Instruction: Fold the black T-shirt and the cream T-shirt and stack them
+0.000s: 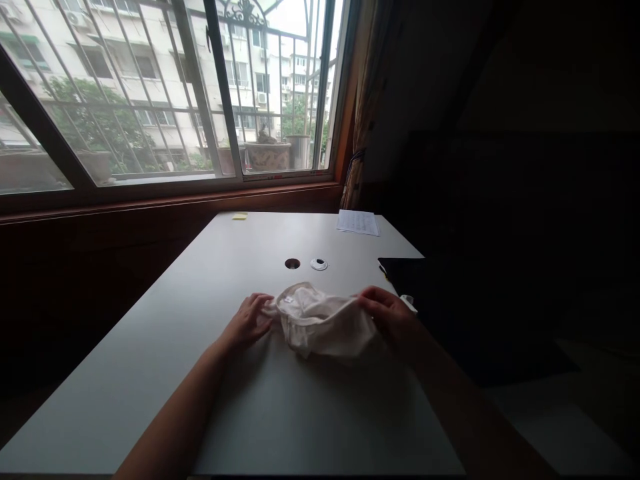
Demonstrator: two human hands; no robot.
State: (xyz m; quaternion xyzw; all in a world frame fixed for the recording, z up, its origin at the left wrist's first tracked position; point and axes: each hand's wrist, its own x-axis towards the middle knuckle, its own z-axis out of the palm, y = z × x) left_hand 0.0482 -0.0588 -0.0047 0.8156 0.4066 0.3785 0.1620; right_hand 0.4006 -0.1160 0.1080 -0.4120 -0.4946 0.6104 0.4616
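A crumpled white garment is stretched between my two hands over the middle of the white table. What seems to be its neckline, with a small label inside, faces up on the left side. My left hand is closed on a bunched bit of fabric at the garment's left end. At the upper right edge, my right hand pinches the cloth between thumb and fingers. The garment sags between them, and its right part lies in shadow beneath my right hand.
Beyond the garment, the white table has a round hole with a white ring-shaped cover beside it. Papers and a yellow note pad lie at the far edge. Something dark covers the right edge. A barred window stands behind.
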